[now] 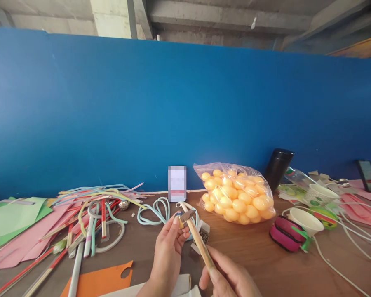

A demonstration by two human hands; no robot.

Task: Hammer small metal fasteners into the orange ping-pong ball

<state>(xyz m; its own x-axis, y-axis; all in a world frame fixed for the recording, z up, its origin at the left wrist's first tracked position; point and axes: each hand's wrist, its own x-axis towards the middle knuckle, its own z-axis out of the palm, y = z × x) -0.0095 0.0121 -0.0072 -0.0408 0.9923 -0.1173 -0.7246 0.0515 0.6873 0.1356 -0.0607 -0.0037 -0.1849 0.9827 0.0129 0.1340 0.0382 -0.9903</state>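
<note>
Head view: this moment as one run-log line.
left hand: pinching small blue-and-gold object | right hand: gripping wooden-handled hammer | hammer head: at object, contact unclear | nearby: bag of orange balls

Hammer (201, 244): tan handle, grey-brown head. Small held piece (181, 221): blue and yellow. Balls (231, 198): yellow-orange. Pouch (287, 233): magenta, black trim. Flask (277, 169): black. Cup (309, 220): plain off-white; second cup (318, 196): white, green-patterned. Cord (156, 212): pale blue. Card (100, 281): orange. Paper sheets (14, 216): pale and deeper green, also pink. Table (250, 251): brown. Wall panel (173, 103): blue.
</note>
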